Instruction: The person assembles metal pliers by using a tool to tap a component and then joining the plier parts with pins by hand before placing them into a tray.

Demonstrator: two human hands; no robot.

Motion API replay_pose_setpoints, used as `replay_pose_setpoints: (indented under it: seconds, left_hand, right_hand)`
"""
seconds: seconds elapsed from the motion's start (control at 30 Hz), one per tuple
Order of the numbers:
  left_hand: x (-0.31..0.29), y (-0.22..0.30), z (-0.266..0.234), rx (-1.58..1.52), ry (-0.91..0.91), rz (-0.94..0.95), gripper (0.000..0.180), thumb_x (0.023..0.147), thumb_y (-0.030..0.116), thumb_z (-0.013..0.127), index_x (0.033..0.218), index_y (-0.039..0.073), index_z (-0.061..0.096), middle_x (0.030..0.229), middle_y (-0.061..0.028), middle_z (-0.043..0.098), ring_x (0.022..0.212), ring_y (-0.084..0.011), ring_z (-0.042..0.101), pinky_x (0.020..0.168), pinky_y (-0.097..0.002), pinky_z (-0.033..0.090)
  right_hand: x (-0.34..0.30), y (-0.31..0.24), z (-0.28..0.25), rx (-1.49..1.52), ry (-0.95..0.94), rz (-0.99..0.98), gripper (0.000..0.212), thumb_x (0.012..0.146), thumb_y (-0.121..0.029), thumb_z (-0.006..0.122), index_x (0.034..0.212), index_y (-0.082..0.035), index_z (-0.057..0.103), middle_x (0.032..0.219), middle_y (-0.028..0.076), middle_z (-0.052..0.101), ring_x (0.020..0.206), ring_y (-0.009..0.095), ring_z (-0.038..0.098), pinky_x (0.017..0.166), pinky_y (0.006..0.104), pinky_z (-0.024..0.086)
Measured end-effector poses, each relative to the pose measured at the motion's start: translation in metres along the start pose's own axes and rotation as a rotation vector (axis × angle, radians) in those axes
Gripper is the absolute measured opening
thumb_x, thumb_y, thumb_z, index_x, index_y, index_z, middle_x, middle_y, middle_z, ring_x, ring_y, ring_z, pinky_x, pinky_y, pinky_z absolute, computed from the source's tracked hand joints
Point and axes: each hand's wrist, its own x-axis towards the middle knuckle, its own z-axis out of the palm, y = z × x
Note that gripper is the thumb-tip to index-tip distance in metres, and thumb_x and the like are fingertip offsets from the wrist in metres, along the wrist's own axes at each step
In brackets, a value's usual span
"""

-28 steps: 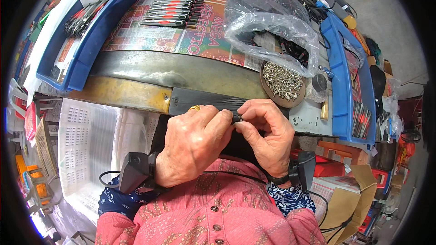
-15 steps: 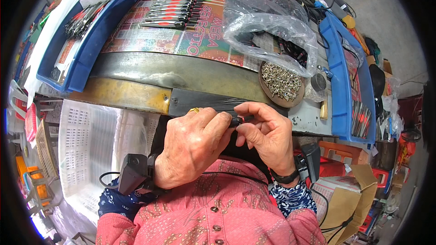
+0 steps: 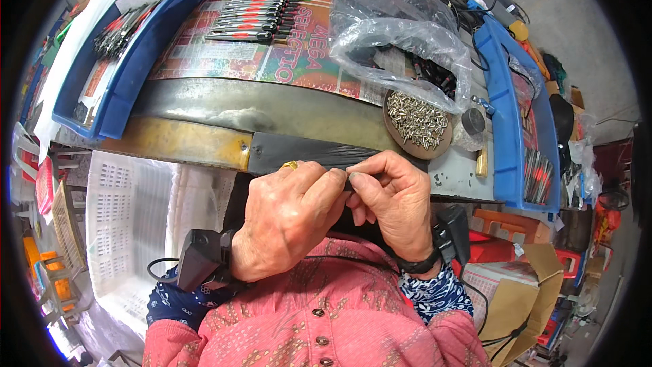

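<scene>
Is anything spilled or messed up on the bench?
The little metal pieces don't look spilled; they're heaped in their round dish. What looks odd is the yellow strip at the front of the bench: patchy and stained, as if worn.

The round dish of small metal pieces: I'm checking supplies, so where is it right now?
In the head view, the round dish sits right of centre on the bench, beyond the right hand and just below the clear plastic bag.

Bright light glints off the plastic bag (image 3: 401,30), with fisheye-bent, blackened edges
</scene>
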Motion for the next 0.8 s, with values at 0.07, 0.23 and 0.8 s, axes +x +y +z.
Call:
replay_pose_setpoints:
  seconds: [0.07, 0.23, 0.8]
  left_hand:
    - [0.001, 0.000, -0.001, -0.012, -0.001, -0.002, 0.020, 0.073, 0.008, 0.074, 0.087, 0.007, 0.059, 0.070, -0.0076, 0.054, 0.061, -0.0258, 0.059, 0.052, -0.0377, 0.047]
    - [0.004, 0.001, -0.006, -0.109, -0.005, -0.040, 0.026, 0.072, 0.004, 0.077, 0.095, 0.003, 0.066, 0.072, -0.0093, 0.061, 0.061, -0.0274, 0.061, 0.055, -0.0367, 0.048]
    - [0.002, -0.001, -0.009, -0.129, -0.075, -0.015, 0.026, 0.071, 0.003, 0.077, 0.094, 0.003, 0.066, 0.075, -0.0098, 0.062, 0.062, -0.0284, 0.061, 0.056, -0.0377, 0.048]
  right_hand:
    - [-0.003, 0.005, 0.003, 0.018, 0.046, -0.040, 0.012, 0.094, -0.009, 0.067, 0.100, 0.001, 0.064, 0.075, 0.006, 0.067, 0.056, 0.007, 0.059, 0.049, 0.0185, 0.045]
    - [-0.002, 0.011, 0.000, 0.103, 0.009, -0.123, 0.014, 0.093, -0.011, 0.070, 0.098, 0.000, 0.064, 0.077, 0.004, 0.066, 0.059, 0.005, 0.058, 0.052, 0.0188, 0.047]
    - [-0.001, 0.007, -0.009, 0.110, -0.057, -0.020, 0.009, 0.094, -0.009, 0.068, 0.096, -0.002, 0.064, 0.078, 0.003, 0.066, 0.060, 0.004, 0.058, 0.047, 0.0173, 0.044]
